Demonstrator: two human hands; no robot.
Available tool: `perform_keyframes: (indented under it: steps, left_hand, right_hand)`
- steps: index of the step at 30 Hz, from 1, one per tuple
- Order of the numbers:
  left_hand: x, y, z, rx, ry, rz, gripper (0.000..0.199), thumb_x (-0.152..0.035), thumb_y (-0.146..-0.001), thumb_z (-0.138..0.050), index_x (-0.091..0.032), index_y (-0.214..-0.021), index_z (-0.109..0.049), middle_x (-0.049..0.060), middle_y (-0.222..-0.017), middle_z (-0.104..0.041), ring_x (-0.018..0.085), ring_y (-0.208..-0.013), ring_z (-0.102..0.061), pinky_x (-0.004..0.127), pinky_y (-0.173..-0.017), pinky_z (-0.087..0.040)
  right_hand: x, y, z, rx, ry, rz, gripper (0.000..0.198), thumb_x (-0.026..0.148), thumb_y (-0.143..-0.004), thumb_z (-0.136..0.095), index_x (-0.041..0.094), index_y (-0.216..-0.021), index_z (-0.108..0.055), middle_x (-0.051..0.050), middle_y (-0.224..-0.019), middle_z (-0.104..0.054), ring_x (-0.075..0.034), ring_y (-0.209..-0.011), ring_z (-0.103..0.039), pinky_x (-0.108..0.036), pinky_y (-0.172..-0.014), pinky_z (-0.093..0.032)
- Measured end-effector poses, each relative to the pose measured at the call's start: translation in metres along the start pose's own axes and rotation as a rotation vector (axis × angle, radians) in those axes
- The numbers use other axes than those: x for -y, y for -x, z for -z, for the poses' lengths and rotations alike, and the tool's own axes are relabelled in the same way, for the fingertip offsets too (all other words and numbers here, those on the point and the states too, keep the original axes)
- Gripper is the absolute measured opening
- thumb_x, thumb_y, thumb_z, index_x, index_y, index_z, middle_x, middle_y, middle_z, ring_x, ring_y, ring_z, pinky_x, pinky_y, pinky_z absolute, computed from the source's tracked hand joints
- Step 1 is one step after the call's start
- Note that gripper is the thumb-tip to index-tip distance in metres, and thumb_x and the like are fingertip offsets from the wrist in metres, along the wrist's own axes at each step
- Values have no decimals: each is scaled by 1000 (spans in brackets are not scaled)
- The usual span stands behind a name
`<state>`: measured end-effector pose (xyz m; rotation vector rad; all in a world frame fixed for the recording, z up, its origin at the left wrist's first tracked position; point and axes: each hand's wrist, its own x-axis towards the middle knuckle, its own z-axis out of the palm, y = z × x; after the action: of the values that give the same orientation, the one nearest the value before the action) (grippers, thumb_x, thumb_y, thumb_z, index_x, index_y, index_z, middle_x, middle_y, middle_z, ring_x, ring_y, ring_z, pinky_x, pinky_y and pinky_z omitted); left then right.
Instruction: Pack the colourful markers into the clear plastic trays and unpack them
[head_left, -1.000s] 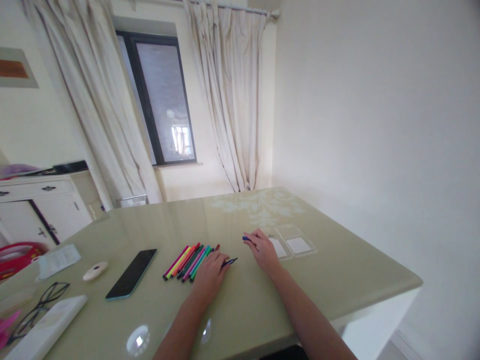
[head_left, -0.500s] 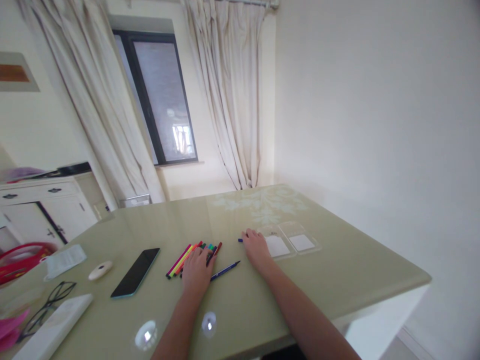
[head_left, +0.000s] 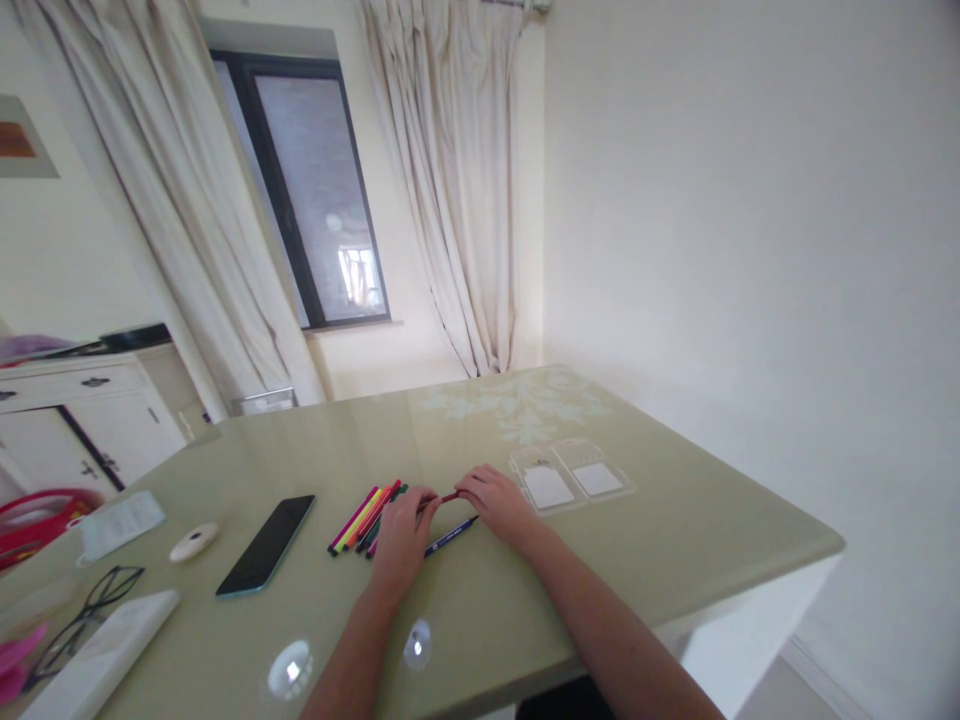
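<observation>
A dark red marker spans the gap between my two hands. My left hand has its fingers closed around the left part of it, while my right hand pinches its right end. Just below them, a dark blue marker lies on the table with its tip pointing right; my left hand covers or abuts its left end. A row of coloured markers, pink, yellow, orange, red and dark ones, lies to the left, partly hidden by my left hand.
Right of my right hand, an open clear plastic case holds white cards. Leftward on the glossy table are a black phone, a white oval object, a face mask, glasses and a long white object.
My right hand has moved left from beside a small blue piece and now meets my left hand at the dark red marker. That blue piece no longer shows.
</observation>
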<state>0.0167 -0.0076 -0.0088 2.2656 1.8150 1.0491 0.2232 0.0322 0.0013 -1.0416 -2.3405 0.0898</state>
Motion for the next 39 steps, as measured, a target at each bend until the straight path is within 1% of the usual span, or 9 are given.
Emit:
perform_keyframes:
  steps: [6, 9, 12, 14, 17, 23, 30, 34, 39]
  left_hand:
    - [-4, 1, -4, -41, 92, -36, 38, -37, -104, -37, -21, -104, -71, 7, -99, -74, 24, -96, -67, 37, -91, -52]
    - [4, -2, 0, -79, 93, -13, 41, -39, -103, -37, -22, -99, -74, 7, -93, -75, 25, -94, -67, 39, -91, -52]
    - [17, -6, 7, -135, 89, 45, 46, -40, -103, -33, -20, -101, -73, 10, -99, -76, 27, -96, -68, 41, -89, -53]
    - [22, -7, 9, -145, 86, 58, 46, -42, -103, -33, -19, -101, -73, 11, -100, -76, 28, -96, -69, 42, -89, -53]
    - [19, -4, 5, -92, 83, 12, 38, -43, -101, -42, -21, -99, -73, 9, -99, -76, 27, -97, -69, 42, -91, -51]
    - [-7, 5, -3, 70, 56, -77, 21, -40, -95, -60, -25, -91, -75, 3, -90, -75, 25, -91, -68, 41, -91, -47]
    - [-17, 7, 7, 207, -62, -93, 27, -49, -89, -69, -23, -81, -70, 3, -91, -73, 25, -96, -66, 41, -94, -44]
    - [-9, 4, 8, 165, -181, -35, 31, -49, -95, -59, -24, -82, -71, 3, -95, -73, 25, -101, -66, 38, -93, -45]
    - [8, 3, 8, 26, -309, 144, 22, -34, -97, -54, -20, -93, -71, 11, -104, -70, 30, -102, -65, 44, -92, -47]
  right_hand:
    - [-6, -1, -1, 6, -97, 56, 20, 27, -103, -57, 23, -112, -74, -5, -104, -72, -17, -104, -63, -27, -94, -48]
    - [-17, -2, 2, -79, -95, 82, 20, 24, -102, -57, 24, -109, -76, -5, -101, -73, -18, -101, -63, -28, -92, -49]
    - [-35, 1, 12, -274, -87, -25, 20, 22, -100, -58, 23, -106, -78, -7, -100, -75, -21, -98, -65, -32, -90, -52]
    - [-46, 4, 18, -324, -29, -153, 22, 22, -100, -57, 23, -109, -77, -8, -103, -75, -22, -100, -66, -35, -92, -52]
    - [-49, 5, 17, -242, 57, -252, 23, 21, -101, -54, 22, -113, -74, -7, -107, -75, -22, -103, -66, -34, -93, -51]
    - [-27, -3, -9, -11, 165, -240, 20, 19, -100, -57, 23, -104, -76, -7, -101, -75, -22, -103, -64, -30, -87, -48]
    - [-26, -10, -11, 126, 281, -175, 24, 17, -100, -54, 21, -107, -76, -10, -125, -70, -24, -118, -58, -35, -99, -41]
    - [-26, -12, -11, 146, 316, -208, 23, 14, -99, -54, 18, -102, -76, -10, -106, -76, -25, -107, -62, -35, -91, -42]
    - [-28, -7, -7, 96, 342, -296, 25, 12, -99, -50, 18, -103, -74, -13, -105, -75, -25, -105, -63, -36, -90, -40]
